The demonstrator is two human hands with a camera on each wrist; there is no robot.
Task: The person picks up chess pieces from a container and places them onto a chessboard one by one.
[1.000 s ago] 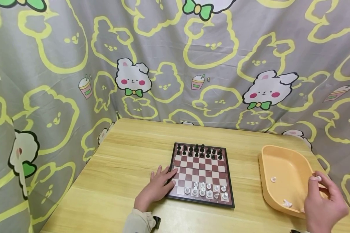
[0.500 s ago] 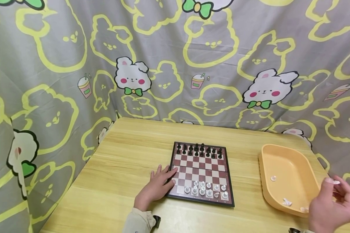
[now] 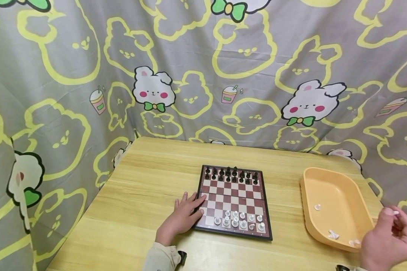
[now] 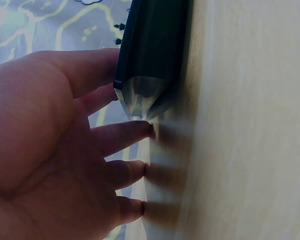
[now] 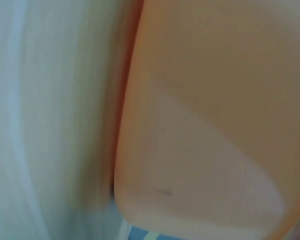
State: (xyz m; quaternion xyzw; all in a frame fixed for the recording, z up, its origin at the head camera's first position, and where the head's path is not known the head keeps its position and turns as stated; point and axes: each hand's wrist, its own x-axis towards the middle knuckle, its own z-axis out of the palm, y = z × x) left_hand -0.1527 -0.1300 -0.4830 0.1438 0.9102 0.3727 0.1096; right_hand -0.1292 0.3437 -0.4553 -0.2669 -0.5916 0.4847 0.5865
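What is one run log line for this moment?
left grip: touching chessboard edge; right grip: pinching white piece; orange tray: loose pieces inside

the desk [image 3: 156, 173] was yellow, grained wood. the black-rimmed board [image 3: 232, 200] was checked maroon and white, with black pieces [image 3: 234, 172] by its far edge, white pieces [image 3: 235, 223] by the near. the tray [image 3: 337, 199] near the desk's right edge was orange, the curtain [image 3: 193, 49] grey with yellow outlines, the sleeve [image 3: 162, 258] beige.

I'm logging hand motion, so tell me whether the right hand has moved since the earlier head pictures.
Yes. In the head view, the right hand has shifted rightward, away from the middle of the orange tray.
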